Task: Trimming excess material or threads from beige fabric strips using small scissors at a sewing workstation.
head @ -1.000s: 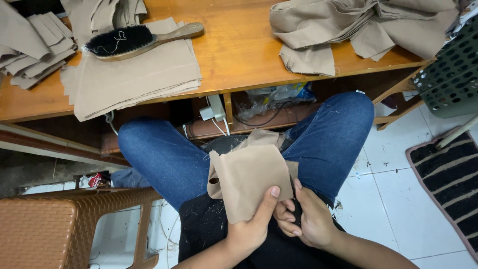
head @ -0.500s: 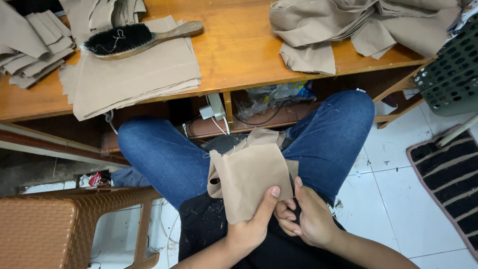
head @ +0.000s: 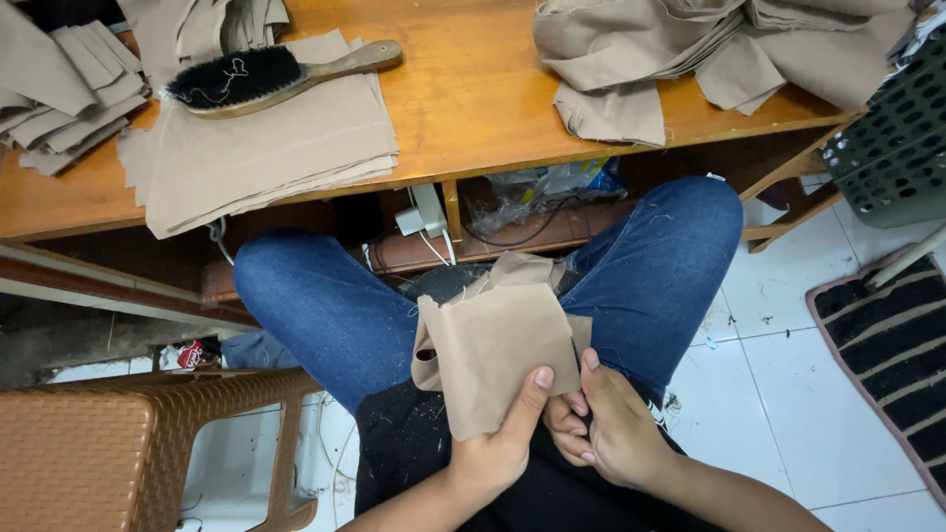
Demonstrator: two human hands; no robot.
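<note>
A small tan fabric piece (head: 498, 350) is held over the lap, pinched by the left hand (head: 498, 448) and the right hand (head: 611, 429). Ahead, an orange wooden table (head: 473, 89) is spread with beige cloth stacks (head: 266, 148); white floor tiles (head: 788, 335) lie below.

The tan fabric piece (head: 498, 350) in the person's lap is thin, matt woven cloth, creased and slightly frayed at its edges. The desk (head: 473, 89) is orange-brown wood with a smooth, faintly glossy varnish. On its left edge the stack of cut fabric panels (head: 266, 148) is the same matt cloth; the brush (head: 271, 77) on it has a bare wooden handle and dull black bristles. The jeans (head: 325, 315) are blue denim flecked with lint. The floor tiles (head: 788, 335) are glossy white. The stool (head: 89, 453) is woven-pattern brown plastic.
</note>
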